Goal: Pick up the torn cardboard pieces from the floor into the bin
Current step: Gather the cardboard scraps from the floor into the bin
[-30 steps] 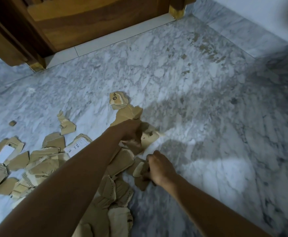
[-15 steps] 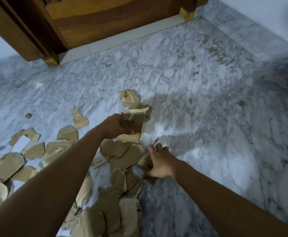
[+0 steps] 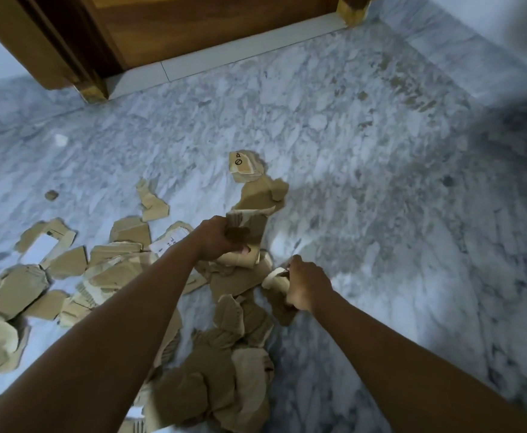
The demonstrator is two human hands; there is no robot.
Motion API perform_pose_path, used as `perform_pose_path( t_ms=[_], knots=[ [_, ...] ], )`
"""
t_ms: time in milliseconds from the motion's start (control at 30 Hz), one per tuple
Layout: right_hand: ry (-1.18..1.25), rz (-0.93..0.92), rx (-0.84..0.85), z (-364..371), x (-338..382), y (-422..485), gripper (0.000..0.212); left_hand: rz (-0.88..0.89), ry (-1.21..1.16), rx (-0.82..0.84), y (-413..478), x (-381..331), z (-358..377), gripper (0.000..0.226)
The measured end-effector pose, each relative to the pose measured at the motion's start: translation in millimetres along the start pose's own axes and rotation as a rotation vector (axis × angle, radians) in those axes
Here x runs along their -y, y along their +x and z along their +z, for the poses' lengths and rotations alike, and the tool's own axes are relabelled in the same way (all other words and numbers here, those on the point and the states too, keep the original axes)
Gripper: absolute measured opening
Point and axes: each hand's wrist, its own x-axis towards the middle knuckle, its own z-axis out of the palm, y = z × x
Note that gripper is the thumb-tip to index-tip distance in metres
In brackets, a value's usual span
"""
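Several torn brown cardboard pieces (image 3: 68, 264) lie scattered over the marble floor, from the left edge to the middle. My left hand (image 3: 216, 240) grips a small stack of cardboard pieces (image 3: 249, 228) just above the floor. My right hand (image 3: 306, 284) is curled round another cardboard piece (image 3: 276, 281) at the right side of the pile. One printed piece (image 3: 243, 167) lies farthest out, with a bigger brown piece (image 3: 263, 193) just below it. A heap of pieces (image 3: 224, 370) sits between my forearms. No bin is in view.
A wooden door (image 3: 193, 23) and its frame (image 3: 46, 51) stand at the top, with a white threshold strip (image 3: 224, 60) below. A wall with marble skirting (image 3: 474, 67) runs along the right. Bare marble floor (image 3: 396, 229) lies to the right.
My left hand has lifted a stack of pieces off the floor and holds it higher. My right hand stays curled on its piece. The camera has shifted, so the door sits further right.
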Motion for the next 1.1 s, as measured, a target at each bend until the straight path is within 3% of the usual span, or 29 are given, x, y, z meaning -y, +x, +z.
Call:
perform_pose_path(
  t_ms=[133,267,433,633,800,967,1100],
  knots=[
    [-0.058,0.057,0.032,6,-1,-1,0.066,-0.030,-0.032,0.008,3,2,-9,0.055],
    [-0.070,-0.001,0.061,2,3,-7,0.062,-0.016,-0.053,0.007,4,-3,-36,0.050],
    [-0.154,-0.073,0.062,-75,14,11,0.071,-0.013,-0.037,0.008,5,-11,-71,0.048],
    [-0.163,-0.071,-0.091,-186,26,59,0.037,-0.074,-0.007,0.078,30,-30,-75,0.044],
    [-0.125,-0.188,-0.076,-182,6,103,0.047,-0.141,0.138,0.020,78,-44,-27,0.084],
    [0.029,-0.390,-0.019,-166,-6,149,0.047,-0.174,0.147,-0.095,103,-45,0,0.086],
    [0.088,-0.515,-0.084,-140,-7,167,0.055,-0.142,0.078,-0.118,103,-43,-2,0.082]
  ],
)
